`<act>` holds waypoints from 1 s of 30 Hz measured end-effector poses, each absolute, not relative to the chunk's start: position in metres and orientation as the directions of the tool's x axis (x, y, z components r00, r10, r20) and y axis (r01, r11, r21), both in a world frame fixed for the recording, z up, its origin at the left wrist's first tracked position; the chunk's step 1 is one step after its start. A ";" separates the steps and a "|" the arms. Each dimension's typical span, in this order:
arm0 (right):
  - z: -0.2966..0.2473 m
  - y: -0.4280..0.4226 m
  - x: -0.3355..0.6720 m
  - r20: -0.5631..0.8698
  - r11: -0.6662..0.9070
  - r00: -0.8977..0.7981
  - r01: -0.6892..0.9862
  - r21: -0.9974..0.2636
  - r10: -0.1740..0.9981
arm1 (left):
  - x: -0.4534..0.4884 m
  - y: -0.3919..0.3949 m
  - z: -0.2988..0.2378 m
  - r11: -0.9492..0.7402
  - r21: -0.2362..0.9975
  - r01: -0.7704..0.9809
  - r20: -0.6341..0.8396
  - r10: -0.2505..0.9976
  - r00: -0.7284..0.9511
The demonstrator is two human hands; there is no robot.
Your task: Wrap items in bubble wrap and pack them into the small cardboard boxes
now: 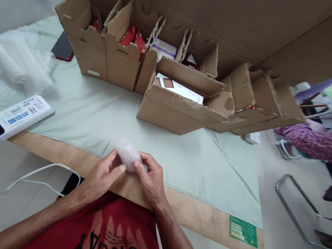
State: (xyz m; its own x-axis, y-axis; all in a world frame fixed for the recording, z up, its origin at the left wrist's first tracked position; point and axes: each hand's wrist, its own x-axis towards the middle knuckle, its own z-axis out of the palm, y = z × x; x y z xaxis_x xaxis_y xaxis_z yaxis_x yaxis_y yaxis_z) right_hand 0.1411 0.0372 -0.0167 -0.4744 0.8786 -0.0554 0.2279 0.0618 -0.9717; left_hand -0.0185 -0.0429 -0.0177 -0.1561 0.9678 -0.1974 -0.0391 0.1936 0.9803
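Bubble-wrapped bundle: the small translucent bundle [128,156] is between both hands at the near edge of the surface [196,212], left of that edge's middle; whether it rests on the wood or is slightly lifted, I cannot tell.
Left grip: the left hand [103,175] is curled part-way, thumb and fingers holding the bundle's left side.
Right grip: the right hand [152,177] is closed about the bundle's right side, thumb on its front and fingers behind.
Covering: a pale green cloth [92,106] spreads over the surface, leaving a bare wooden strip along the near edge.
Left end: loose bubble wrap [20,64] lies crumpled toward the left edge; a white power bank [23,117] lies near the near-left corner, a white cable [39,169] plugged into it and hanging below the edge.
Far side: cardboard boxes [92,52] stand in a row, a dark flat object [63,47] beside the leftmost; red packets [129,37] show in one box.
Front box: a cardboard box [171,110] set forward of the row holds a white carton [184,92].
Near-right corner: a green card [243,231] lies on the wood.
Beyond the right edge: a co-worker's purple sleeve [325,140].
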 end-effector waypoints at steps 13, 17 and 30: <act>0.028 0.064 0.193 0.026 0.441 -0.839 0.259 -0.859 0.544 | -0.008 -0.023 0.000 -0.040 0.887 0.459 -0.034 0.988 0.151; 0.039 0.067 0.201 -0.047 0.470 -0.820 0.373 -0.800 0.570 | -0.006 -0.013 0.003 -0.101 0.875 0.473 0.008 0.981 0.194; 0.129 0.119 0.256 0.330 0.523 -0.416 0.547 -0.653 0.847 | -0.014 0.068 0.066 -0.439 0.508 0.741 0.629 0.777 0.029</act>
